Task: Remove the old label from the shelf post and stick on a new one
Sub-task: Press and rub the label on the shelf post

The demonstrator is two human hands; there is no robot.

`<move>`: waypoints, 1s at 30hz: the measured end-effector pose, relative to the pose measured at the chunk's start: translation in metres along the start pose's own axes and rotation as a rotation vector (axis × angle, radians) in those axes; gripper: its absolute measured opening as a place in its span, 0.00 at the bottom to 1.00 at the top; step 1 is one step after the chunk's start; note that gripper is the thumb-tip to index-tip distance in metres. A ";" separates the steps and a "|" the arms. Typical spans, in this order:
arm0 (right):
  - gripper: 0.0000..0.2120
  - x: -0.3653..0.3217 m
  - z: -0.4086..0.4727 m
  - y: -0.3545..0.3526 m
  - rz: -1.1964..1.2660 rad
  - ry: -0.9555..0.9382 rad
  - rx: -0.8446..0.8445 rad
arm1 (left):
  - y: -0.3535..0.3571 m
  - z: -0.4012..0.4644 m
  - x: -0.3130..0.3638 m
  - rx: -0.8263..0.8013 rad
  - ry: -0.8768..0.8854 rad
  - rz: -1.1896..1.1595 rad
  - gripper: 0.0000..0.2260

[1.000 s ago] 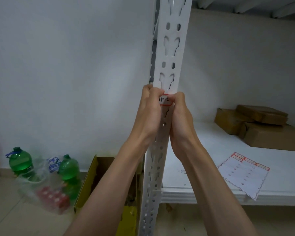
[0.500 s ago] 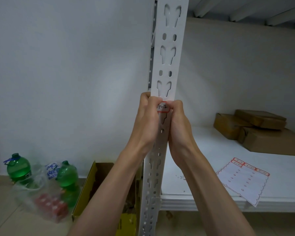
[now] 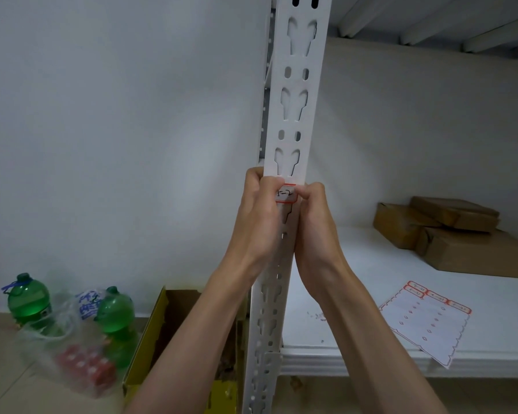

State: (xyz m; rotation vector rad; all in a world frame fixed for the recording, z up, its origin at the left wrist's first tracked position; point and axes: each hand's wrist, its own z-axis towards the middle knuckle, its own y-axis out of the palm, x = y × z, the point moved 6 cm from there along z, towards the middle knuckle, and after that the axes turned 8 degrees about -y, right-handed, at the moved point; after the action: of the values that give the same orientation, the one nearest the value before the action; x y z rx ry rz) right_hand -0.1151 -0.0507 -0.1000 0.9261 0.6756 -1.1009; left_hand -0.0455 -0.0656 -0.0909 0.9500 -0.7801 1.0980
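Two hands met at one label (image 3: pixel 286 193) on the upright post (image 3: pixel 293 121); left hand (image 3: pixel 259 218) and right hand (image 3: pixel 313 225) flanked it, fingertips pinching its side edges; long axis crosswise; both equally near.

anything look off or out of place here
The label sheet lies askew on the shelf, its corner poking past the front edge. The label on the post sits slightly tilted between both hands.
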 end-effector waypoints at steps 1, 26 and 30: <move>0.15 0.000 0.000 0.000 -0.009 -0.001 0.008 | 0.000 0.000 0.000 0.000 0.007 0.011 0.07; 0.15 -0.001 0.001 -0.005 -0.078 0.005 0.095 | 0.001 -0.002 0.004 0.013 0.027 0.024 0.05; 0.17 0.000 0.001 -0.003 -0.028 -0.002 0.066 | 0.000 -0.001 0.003 0.015 0.037 0.021 0.10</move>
State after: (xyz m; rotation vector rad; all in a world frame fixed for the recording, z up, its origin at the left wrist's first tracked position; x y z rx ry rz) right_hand -0.1183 -0.0522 -0.1006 0.9747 0.6555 -1.1542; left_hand -0.0443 -0.0636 -0.0890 0.9333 -0.7536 1.1384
